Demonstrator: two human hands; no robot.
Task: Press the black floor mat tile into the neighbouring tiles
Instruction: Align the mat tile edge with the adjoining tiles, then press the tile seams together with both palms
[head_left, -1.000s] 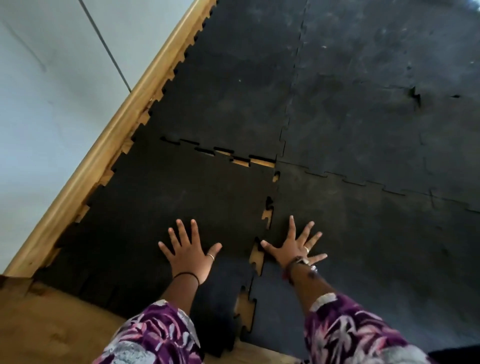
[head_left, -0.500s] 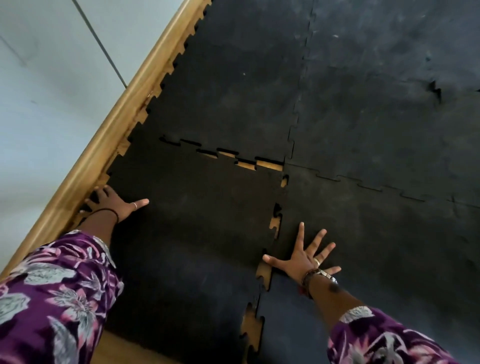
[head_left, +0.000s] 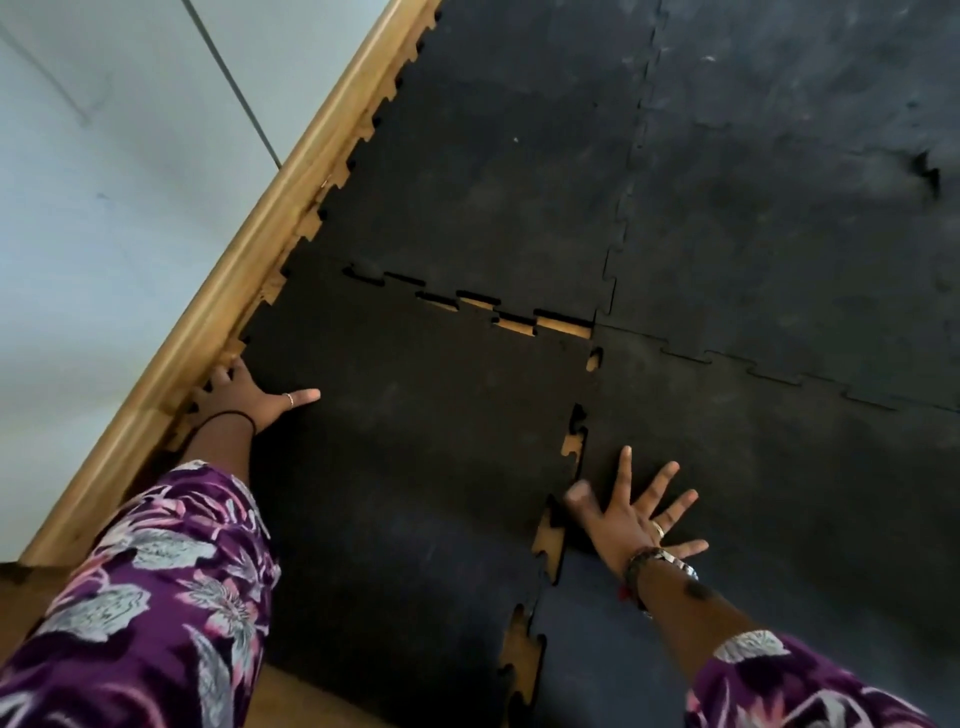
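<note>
**Inspector:** Position of the black floor mat tile (head_left: 415, 441)?

**Assistant:** Lower centre-left of the frame, lying on the wooden floor (head_left: 322, 699). Its top and right toothed edges are not seated: slivers of floor show along the top joint and down the right joint.

**Inspector:** Neighbouring tiles (head_left: 779, 260)?

**Assistant:** They fill the upper and right parts of the frame, their own seams closed.

**Inspector:** Left hand (head_left: 244, 397)?

**Assistant:** At the tile's left edge, against the wooden skirting (head_left: 291, 187). Thumb lies flat on the tile; the fingers (head_left: 221, 374) curl over the edge. Whether they clench it, I cannot tell.

**Inspector:** Right hand (head_left: 631, 519)?

**Assistant:** On the right-hand neighbour, just beside the open joint. Fingers spread, released, grasping nothing. The thumb is blurred.
</note>
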